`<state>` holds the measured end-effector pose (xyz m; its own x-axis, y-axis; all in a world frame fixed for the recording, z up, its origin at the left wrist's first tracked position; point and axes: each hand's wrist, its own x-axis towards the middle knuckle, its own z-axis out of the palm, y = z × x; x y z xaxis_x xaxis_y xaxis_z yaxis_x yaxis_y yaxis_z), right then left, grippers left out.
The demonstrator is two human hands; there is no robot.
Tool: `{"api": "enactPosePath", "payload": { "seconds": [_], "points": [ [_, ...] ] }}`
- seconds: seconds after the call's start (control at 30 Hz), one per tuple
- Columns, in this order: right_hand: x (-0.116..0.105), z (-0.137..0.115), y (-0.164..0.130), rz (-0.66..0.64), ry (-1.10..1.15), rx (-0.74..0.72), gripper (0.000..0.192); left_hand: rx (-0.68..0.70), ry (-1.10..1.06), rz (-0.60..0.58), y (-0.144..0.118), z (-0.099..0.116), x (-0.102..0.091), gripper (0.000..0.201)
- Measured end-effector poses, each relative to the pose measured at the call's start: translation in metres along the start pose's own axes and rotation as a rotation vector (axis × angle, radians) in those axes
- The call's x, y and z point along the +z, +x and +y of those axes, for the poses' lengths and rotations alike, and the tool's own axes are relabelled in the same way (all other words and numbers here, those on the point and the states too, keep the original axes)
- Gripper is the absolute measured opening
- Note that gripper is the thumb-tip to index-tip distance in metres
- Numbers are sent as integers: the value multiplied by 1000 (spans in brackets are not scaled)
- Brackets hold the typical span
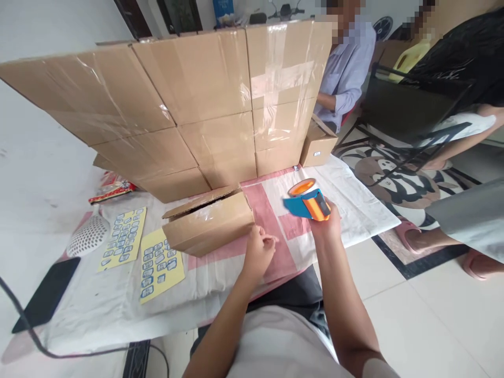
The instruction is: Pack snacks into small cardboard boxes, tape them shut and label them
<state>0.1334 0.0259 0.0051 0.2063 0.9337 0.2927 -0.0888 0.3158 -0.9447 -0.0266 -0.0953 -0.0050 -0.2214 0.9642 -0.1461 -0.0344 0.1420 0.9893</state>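
In the head view, your right hand (326, 223) is closed around the handle of the orange-and-blue tape dispenser (307, 202), held up off the sheet to the right of the small cardboard box (208, 220), roll uppermost, probably so the tape end stays free to pull. Your left hand (258, 252) hovers just right of that box, fingers loosely curled and thumb and fingertips pinched together; it seems to hold a thin end of tape, though that is too fine to be sure of. The box lies on its side on the pink-and-white sheet (354, 205), its flap edge facing up and away from you, within reach of both hands. Left of the box lie two yellow sticker sheets (144, 249); further left sit a white perforated scoop (87, 235) and a dark phone (47, 294). Behind the box rises a stack of taped cartons (189, 100), and right of it sit two other people (394, 68).
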Motion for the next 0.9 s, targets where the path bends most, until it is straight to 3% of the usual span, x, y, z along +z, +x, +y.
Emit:
{"api": "enactPosePath", "payload": {
  "seconds": [0.1, 0.23, 0.33, 0.37, 0.4, 0.5, 0.57, 0.63, 0.77, 0.9],
  "points": [
    [-7, 14, 13, 85, -257, -12, 48, -22, -56, -24, 1, -6, -9, 39],
    [-15, 24, 10, -33, -448, 16, 50, -28, -103, -19, 1, 6, -19, 46],
    [-21, 4, -10, 49, -560, -127, 56, -24, -100, 15, -4, 18, -25, 45],
    [-20, -9, -19, 21, -587, -208, 56, -18, -87, 29, -6, 21, -26, 44],
    [-18, -22, -29, -67, -599, -287, 52, -11, -70, 39, -10, 24, -28, 43],
    [1, -60, -54, -552, -530, -422, 39, 9, -54, 23, -21, 31, -31, 39],
    [17, -75, -62, -745, -515, -470, 25, 22, -89, 5, -26, 35, -33, 41],
    [33, -82, -63, -826, -523, -508, 7, 26, -132, 15, -28, 39, -38, 46],
    [59, -91, -47, -942, -483, -600, 19, -34, -196, 73, -30, 55, -59, 57],
    [94, -104, -20, -984, -299, -654, 17, 43, -94, 301, -35, 78, -94, 56]
  ]
}}
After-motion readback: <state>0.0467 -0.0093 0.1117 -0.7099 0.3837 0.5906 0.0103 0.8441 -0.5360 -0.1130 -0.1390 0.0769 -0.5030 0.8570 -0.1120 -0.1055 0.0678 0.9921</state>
